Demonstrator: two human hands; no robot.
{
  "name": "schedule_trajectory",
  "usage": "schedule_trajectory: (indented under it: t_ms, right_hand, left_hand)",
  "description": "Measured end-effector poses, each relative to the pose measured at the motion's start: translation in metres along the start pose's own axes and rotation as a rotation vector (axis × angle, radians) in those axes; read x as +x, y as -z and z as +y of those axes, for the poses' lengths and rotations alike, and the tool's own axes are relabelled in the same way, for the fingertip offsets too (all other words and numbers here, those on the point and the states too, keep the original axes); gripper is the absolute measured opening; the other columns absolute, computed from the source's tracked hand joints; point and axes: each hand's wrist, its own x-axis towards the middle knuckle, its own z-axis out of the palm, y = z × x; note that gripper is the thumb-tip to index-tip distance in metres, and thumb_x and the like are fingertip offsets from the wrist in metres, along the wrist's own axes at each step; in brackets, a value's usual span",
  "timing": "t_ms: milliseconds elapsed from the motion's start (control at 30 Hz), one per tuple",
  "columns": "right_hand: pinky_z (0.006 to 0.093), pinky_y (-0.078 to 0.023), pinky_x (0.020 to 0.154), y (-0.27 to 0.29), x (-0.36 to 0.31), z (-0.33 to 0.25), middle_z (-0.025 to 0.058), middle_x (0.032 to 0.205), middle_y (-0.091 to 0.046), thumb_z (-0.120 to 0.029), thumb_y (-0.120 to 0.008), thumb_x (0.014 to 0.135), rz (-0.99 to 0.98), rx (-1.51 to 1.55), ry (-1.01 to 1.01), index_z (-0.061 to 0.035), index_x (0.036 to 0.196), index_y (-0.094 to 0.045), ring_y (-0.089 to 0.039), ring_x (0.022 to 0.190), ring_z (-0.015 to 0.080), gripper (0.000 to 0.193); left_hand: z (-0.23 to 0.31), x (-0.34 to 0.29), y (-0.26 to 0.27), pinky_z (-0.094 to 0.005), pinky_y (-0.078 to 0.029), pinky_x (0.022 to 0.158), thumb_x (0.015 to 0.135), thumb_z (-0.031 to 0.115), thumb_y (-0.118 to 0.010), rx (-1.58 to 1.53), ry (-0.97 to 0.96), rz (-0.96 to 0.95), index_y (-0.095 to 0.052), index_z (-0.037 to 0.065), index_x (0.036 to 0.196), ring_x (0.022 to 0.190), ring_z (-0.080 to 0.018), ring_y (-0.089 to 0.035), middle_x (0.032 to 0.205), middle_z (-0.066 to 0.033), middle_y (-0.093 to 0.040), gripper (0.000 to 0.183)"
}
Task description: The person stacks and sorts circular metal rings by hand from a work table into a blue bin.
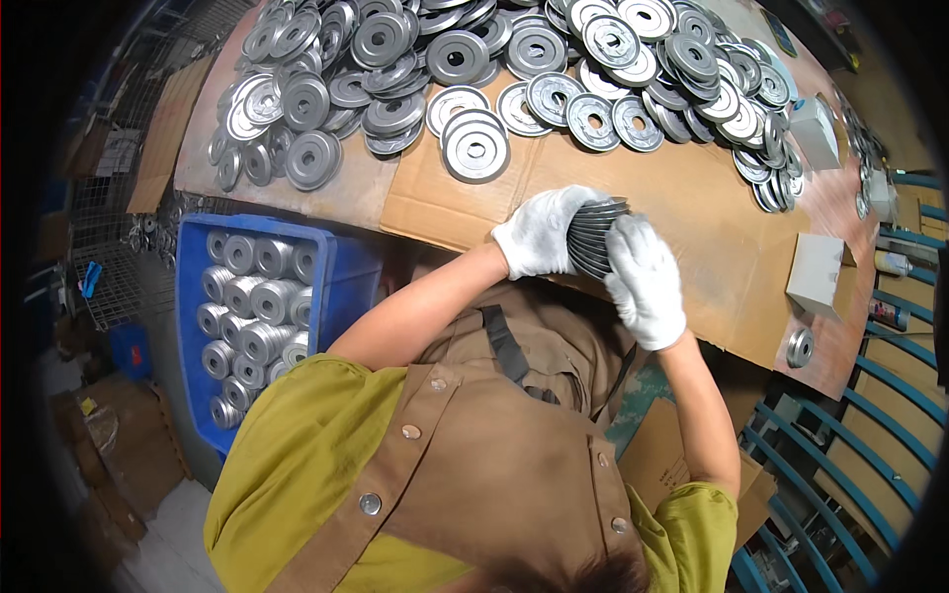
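Between my two white-gloved hands is a stack of dark round metal discs (591, 240), held on edge near the front of the table. My left hand (539, 233) wraps round the left side of the stack. Against its right side presses my right hand (645, 277), with the fingers closed along the discs. Beyond them, a large heap of grey metal discs with centre holes (457, 56) spreads across the far part of the table. A short overlapping row of shiny discs (475, 148) lies on the cardboard sheet (583, 188), nearest to my left hand.
A blue plastic crate (311, 232) at the left holds several rows of stacked discs (265, 301). On the table's right side stand a white box (817, 272) and a small metal part (801, 348). Teal metal bars (885, 381) run along the far right, beside a cardboard box (657, 445).
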Motion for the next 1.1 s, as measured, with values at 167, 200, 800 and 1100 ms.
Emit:
schedule_trajectory:
  t_ms: [167,200,800,1100]
  right_hand:
    - [0.0491,-0.04,0.109,0.005,0.062,-0.017,0.0151,0.133,-0.059,-0.022,-0.063,0.088,-0.183,-0.005,0.204,-0.0033,0.119,-0.064,-0.052,0.125,0.0385,0.036]
    - [0.0483,-0.039,0.109,0.005,0.061,-0.015,0.0136,0.133,-0.059,-0.022,-0.062,0.088,-0.19,0.02,0.273,-0.0043,0.118,-0.064,-0.051,0.125,0.0373,0.034]
    - [0.0379,-0.036,0.118,-0.036,-0.028,0.024,0.0155,0.147,-0.058,-0.021,-0.047,0.11,0.497,0.6,-0.765,0.0037,0.143,-0.056,-0.052,0.139,0.0253,0.042]
    - [0.036,-0.039,0.116,-0.025,-0.01,0.022,0.016,0.145,-0.059,-0.021,-0.045,0.111,0.462,0.614,-0.769,0.0063,0.143,-0.055,-0.055,0.135,0.0241,0.044]
  left_hand:
    - [-0.023,0.0,0.003,-0.0411,-0.056,0.092,0.067,0.037,-0.09,0.211,-0.263,-0.077,-0.058,0.007,0.129,0.101,-0.0354,-0.068,0.114,-0.0132,-0.067,0.076]
    - [-0.021,-0.001,-0.004,-0.0406,-0.056,0.092,0.068,0.034,-0.09,0.203,-0.17,-0.06,-0.058,0.006,0.128,0.098,-0.0356,-0.069,0.112,-0.0132,-0.067,0.074]
    - [0.01,-0.005,-0.008,-0.0425,-0.054,0.095,0.064,0.034,-0.095,0.051,0.006,0.104,-0.049,0.006,0.135,0.108,-0.0364,-0.068,0.118,-0.017,-0.065,0.089]
    - [0.016,0.011,-0.024,-0.046,-0.052,0.097,0.064,0.03,-0.093,-0.006,0.048,0.025,-0.039,0.008,0.146,0.114,-0.0417,-0.063,0.126,-0.0224,-0.059,0.101]
